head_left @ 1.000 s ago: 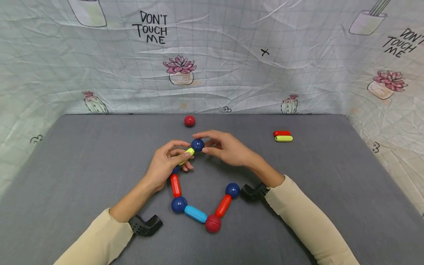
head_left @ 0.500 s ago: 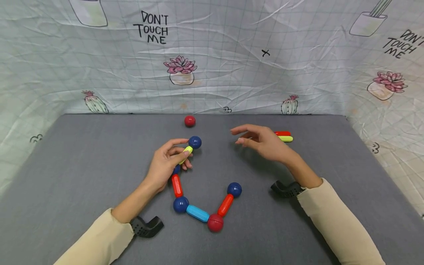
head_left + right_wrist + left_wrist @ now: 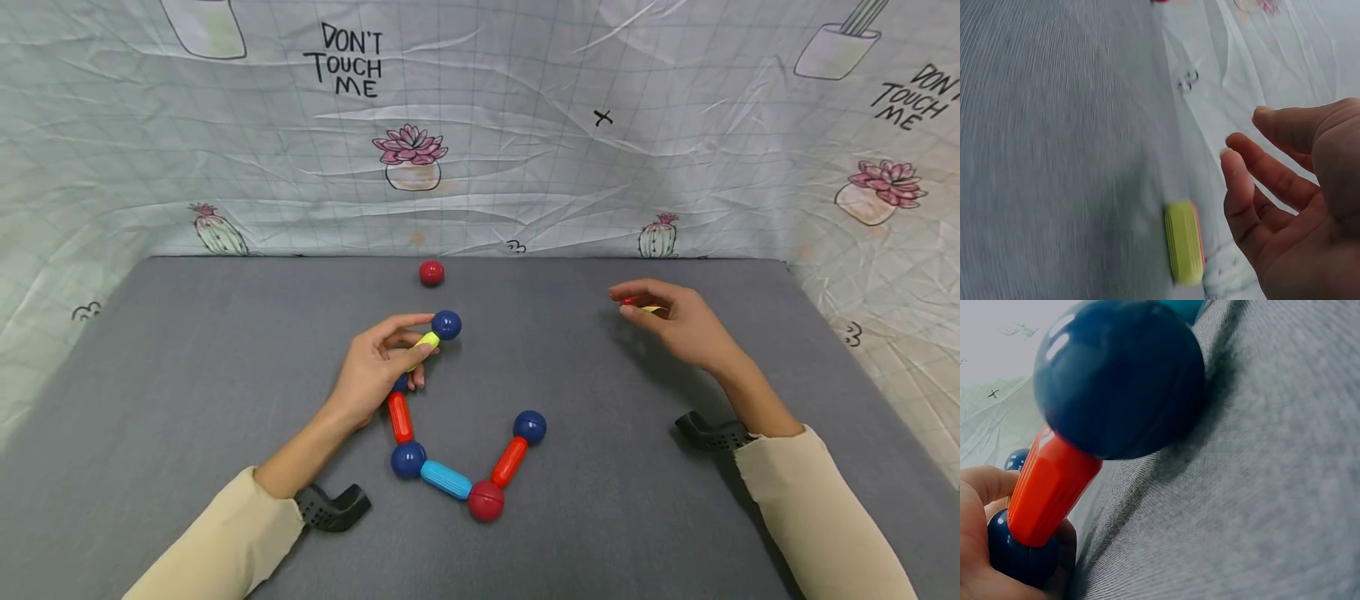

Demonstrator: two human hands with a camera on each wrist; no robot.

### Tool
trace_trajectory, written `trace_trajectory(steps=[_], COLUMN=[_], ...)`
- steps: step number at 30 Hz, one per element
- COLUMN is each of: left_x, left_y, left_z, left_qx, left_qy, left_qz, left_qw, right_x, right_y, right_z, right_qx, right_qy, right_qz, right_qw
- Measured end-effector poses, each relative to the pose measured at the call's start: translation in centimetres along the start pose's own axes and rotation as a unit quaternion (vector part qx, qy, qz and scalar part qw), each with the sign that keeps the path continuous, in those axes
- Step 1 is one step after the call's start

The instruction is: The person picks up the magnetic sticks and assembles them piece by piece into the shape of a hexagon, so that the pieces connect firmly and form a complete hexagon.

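My left hand (image 3: 367, 367) pinches a yellow-green magnetic rod (image 3: 427, 342) between thumb and fingers. A blue ball (image 3: 446, 325) sits on its upper end. Below, a chain runs on: a blue ball (image 3: 1025, 553) partly behind the hand, a red rod (image 3: 401, 417), a blue ball (image 3: 408, 460), a light blue rod (image 3: 446, 479), a red ball (image 3: 486, 501), a red rod (image 3: 510, 462) and a blue ball (image 3: 530, 427). With fingers apart and holding nothing, my right hand (image 3: 682, 325) hovers by a loose yellow-green rod (image 3: 1184, 242) and a red rod (image 3: 628, 301), both partly hidden in the head view.
A lone red ball (image 3: 431, 272) lies near the back edge of the grey table (image 3: 225, 358). Behind it hangs a creased, printed white cloth (image 3: 510, 167). Each wrist wears a black camera mount (image 3: 333, 508).
My right hand has left the blue ball at the rod's end and travelled right to the loose rods. The left hand keeps hold of its yellow-green rod, almost in place.
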State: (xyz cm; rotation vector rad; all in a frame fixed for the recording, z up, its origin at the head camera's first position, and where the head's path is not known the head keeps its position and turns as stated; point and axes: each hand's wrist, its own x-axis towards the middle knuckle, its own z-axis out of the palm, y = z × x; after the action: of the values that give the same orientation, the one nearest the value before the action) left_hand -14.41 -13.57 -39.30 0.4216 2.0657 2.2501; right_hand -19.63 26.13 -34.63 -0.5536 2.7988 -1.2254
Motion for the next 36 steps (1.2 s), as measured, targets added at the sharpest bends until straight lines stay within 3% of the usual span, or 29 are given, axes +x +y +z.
trace_trajectory(steps=[11, 19, 36], left_x=[0.3, 0.3, 0.2], left_y=[0.4, 0.4, 0.1], left_z=[-1.2, -2.4, -2.5], left_qx=[0.054, 0.048, 0.036], left_qy=[-0.05, -0.051, -0.062], left_qz=[0.006, 0.0, 0.0], left_qw=[0.9973, 0.9976, 0.9974], right_x=[-1.2, -1.3, -1.1], right_y=[2.9, 3.9, 4.6], right_z=[-2.4, -2.5, -1.7], right_qx=[-0.056, -0.067, -0.134], right_qy=[0.038, 0.03, 0.055], right_qz=[0.032, 0.043, 0.014], right_qw=[0.9972, 0.9964, 0.9894])
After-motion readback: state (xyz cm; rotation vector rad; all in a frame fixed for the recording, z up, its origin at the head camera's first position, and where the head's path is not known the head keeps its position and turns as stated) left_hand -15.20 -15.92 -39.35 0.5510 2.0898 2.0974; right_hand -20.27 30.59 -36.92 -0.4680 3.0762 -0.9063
